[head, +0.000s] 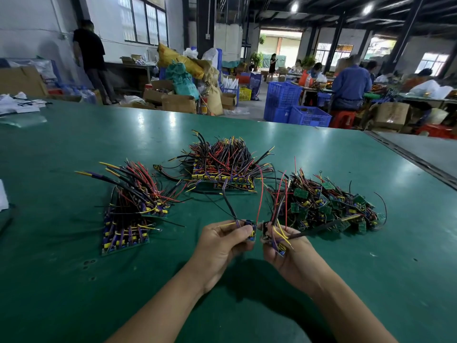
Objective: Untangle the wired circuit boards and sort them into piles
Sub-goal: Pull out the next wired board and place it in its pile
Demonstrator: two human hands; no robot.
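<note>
My left hand [222, 240] grips a small wired circuit board [250, 231] above the green table [74, 280]; its red, black and yellow wires rise toward the far pile. My right hand [284, 253] grips another wired board [273, 237], held close beside the first. A tangled heap of boards and wires [326, 204] lies just right of my hands. A neat row of boards with wires pointing up [222, 167] sits farther back in the middle. A second tidy stack [128, 219] lies at the left.
White papers [17, 105] and a clear bag lie at the table's far left corner. A metal seam [415, 159] runs along the table's right side. Beyond the table are cardboard boxes, blue crates [296, 105] and several people at other benches.
</note>
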